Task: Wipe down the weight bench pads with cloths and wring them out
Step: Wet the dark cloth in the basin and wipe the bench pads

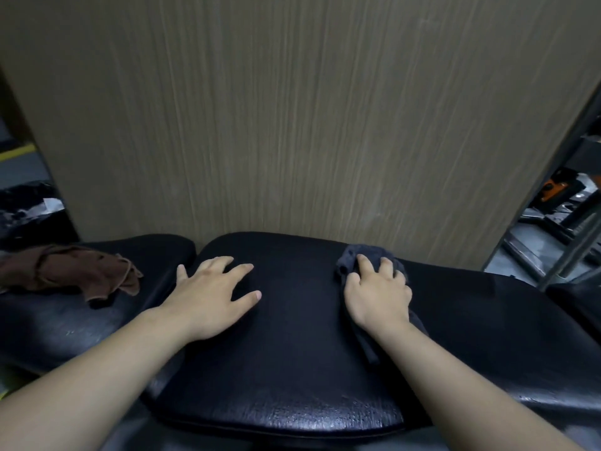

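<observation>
- The right hand [377,297] grips a bunched grey cloth [349,258] at the far right of the middle pad [286,353]. Its fingers [364,262] are bent over the wad and press it down.
- The left hand [208,297] lies flat on the same pad, left of centre. Its fingers [240,270] are spread and hold nothing, so it appears to be bracing.
- The step looks like wiping this pad. It would go better with the cloth spread flatter under the palm, so more fabric meets the vinyl.
- Long overlapping strokes from far to near would suit. The left hand should shift aside so the patch beneath it is not missed.
- The near edge shines, perhaps from moisture. The seams between pads deserve a pass too.
- A brown cloth [74,271] lies crumpled on the left pad [65,327], well apart from both hands and ready for the other pads.
- The right thumb is hidden under the hand, and the cloth's tail runs out of sight beneath the wrist.
- Dark cloth on dark vinyl makes its outline hard to trace, and dirt or damp streaks cannot be judged.
- The wooden panel [292,125] blocks whatever is behind the bench.
- The right pad [520,320] is cut off at the edge, and no bucket or sink for wringing is in view.
</observation>
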Demonstrator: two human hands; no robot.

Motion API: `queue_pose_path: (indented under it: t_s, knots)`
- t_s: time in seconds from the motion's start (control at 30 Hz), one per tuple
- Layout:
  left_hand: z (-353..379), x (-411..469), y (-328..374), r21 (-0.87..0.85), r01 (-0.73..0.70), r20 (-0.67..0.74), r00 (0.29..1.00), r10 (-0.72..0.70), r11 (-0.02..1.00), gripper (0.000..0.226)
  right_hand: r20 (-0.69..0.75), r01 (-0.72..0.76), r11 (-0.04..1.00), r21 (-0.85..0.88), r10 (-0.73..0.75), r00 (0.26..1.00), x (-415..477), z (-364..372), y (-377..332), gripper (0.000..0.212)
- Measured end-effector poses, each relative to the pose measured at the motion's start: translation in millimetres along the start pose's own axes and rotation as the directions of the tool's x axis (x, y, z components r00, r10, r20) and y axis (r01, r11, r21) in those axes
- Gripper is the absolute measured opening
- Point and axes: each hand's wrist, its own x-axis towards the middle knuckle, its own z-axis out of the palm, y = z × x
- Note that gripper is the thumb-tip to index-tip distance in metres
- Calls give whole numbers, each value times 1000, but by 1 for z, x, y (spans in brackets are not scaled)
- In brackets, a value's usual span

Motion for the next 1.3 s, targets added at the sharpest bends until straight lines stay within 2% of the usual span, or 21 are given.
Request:
queue_pose_path:
  t_s: [0.4, 0.63, 0.9, 1.13, 1.3]
  knots:
    - [-7, -1, -80, 17, 142, -69, 988, -140, 990, 54, 91, 153, 988, 2, -152, 984, 1, 55, -148, 60]
    - [-15, -5, -88, -55, 87, -122, 988, -94, 995, 56, 146, 279, 960, 27, -280, 949, 3, 76, -201, 63]
    - [-27, -10, -98, -213, 91, -310, 938, -156, 973, 52, 154, 540, 838, 75, -545, 824, -45, 84, -202, 57]
    - [-35, -17, -96, -266, 95, -356, 915, -189, 959, 47, 154, 555, 825, 104, -565, 811, -118, 74, -182, 58]
    - [-35, -19, -80, -265, 78, -350, 921, -171, 961, 46, 163, 531, 841, 101, -540, 825, -133, 67, -161, 60]
